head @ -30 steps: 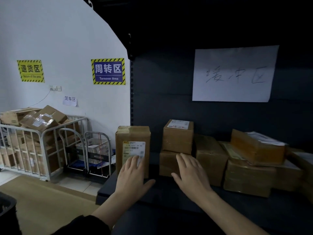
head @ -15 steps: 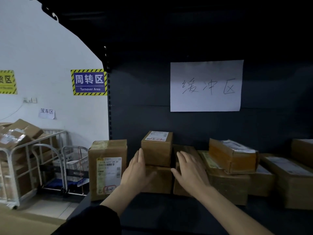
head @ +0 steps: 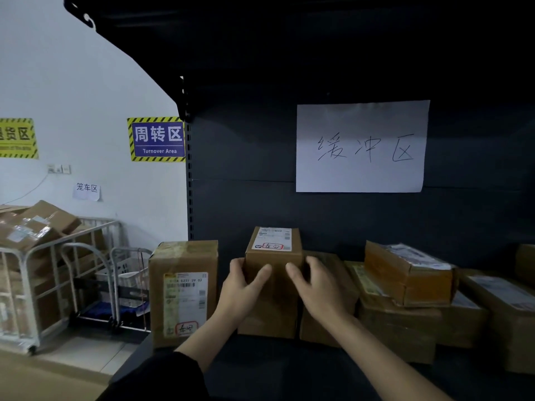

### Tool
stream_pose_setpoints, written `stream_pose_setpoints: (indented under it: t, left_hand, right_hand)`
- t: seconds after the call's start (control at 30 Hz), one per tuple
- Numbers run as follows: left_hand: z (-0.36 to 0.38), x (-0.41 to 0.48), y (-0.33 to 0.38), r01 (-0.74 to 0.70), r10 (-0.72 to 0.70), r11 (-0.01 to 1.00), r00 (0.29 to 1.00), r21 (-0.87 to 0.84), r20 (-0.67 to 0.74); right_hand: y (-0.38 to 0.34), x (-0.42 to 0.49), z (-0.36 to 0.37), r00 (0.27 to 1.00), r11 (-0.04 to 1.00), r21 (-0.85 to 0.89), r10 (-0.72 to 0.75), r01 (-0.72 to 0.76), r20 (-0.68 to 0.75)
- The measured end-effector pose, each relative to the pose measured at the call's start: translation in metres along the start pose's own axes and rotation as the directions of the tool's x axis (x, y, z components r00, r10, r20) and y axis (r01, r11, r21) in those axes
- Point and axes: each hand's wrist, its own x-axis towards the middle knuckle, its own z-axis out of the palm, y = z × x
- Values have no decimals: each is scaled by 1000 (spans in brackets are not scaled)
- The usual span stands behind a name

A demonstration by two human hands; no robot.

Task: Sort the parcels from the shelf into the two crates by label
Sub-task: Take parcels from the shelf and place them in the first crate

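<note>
A small brown parcel (head: 273, 247) with a white label and red stamp on top sits on another carton (head: 267, 316) on the dark shelf (head: 289, 369). My left hand (head: 241, 287) grips its left side, thumb across the front. My right hand (head: 317, 286) grips its right side, thumb on the front too. A taller parcel (head: 183, 290) with a front label stands at the shelf's left end. More cartons (head: 408, 273) are stacked to the right. No crates are in view.
A sheet of paper with handwriting (head: 362, 147) hangs on the shelf's back panel. Left of the shelf stand a metal cage cart (head: 34, 273) full of boxes and a small trolley (head: 121, 285). Signs hang on the white wall.
Both hands moved from flat against the stack's sides up onto the top small parcel, and their fingers closed round it. The view came closer to the shelf.
</note>
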Motion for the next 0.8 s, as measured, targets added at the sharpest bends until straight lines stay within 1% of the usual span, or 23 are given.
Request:
stream_pose_setpoints:
  t: [0.07,0.13,0.23,0.33,0.43,0.53,0.7,0.8]
  left_hand:
    - [-2,-12,3,-24,22,1000,998,-20,-65]
    - [-2,-26,3,-56,53,998,991,-21,-124]
    - [-6,-47,-10,-81,83,997,985,21,-150]
    - [-14,-62,-30,-97,109,991,985,90,-136]
    - [-20,-74,-45,-127,141,971,988,203,-56]
    - [-24,-81,-57,-113,117,963,993,246,0]
    - [-30,-85,-67,-76,81,946,997,316,-4]
    - [-29,-82,-73,-31,29,938,1000,345,11]
  right_hand:
    - [0,-4,0,998,993,103,57,-53,-37]
    - [4,-10,1,997,993,95,69,-67,-19]
    - [11,-31,3,1000,998,65,4,-5,23]
    - [20,-58,8,995,995,75,-66,61,76]
    - [27,-77,15,991,994,90,-72,62,112]
    - [31,-87,25,989,996,69,-66,58,130]
    - [34,-98,41,984,999,14,-40,38,176]
    - [40,-98,47,979,1000,-28,-5,11,205]
